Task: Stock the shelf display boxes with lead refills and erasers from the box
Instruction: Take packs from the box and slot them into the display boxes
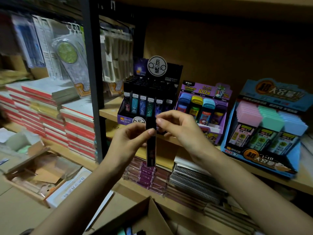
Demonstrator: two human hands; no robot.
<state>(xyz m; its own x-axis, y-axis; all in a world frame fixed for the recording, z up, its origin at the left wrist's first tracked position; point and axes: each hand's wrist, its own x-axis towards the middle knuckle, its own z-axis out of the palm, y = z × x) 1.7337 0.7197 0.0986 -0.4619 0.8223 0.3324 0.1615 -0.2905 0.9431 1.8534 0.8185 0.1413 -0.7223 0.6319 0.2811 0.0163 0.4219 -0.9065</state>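
- A cardboard box [135, 217] stands open at the bottom edge, nearest the person. A few coloured items show inside it, too cut off to count.
- One lead refill case [151, 150], black and slim, is held above that box and in front of the shelf [110, 109]. Its long axis runs almost straight up and down, with the printed end pointing down.
- The left hand [130, 138] pinches the case near its upper part, thumb on the front face and fingers curled behind.
- The right hand [177, 126] pinches the very top end of the case with its fingertips; the other fingers are loosely bent.
- Below the shelf board, spiral notebooks [191, 178] lie stacked flat.
- Three display boxes stand side by side on the shelf.
- The dark display box [174, 72] on the left holds rows of upright refill cases; six stand in the front row, and the rows behind are too dark to count.
- The purple display box [199, 89] in the middle has four columns: blue, yellow, light blue, purple.
- The blue display box [254, 155] on the right has three columns: pink, green, blue.
- Far left, red-edged notebooks [50, 116] lie in stacks, with hanging packs [116, 53] behind.
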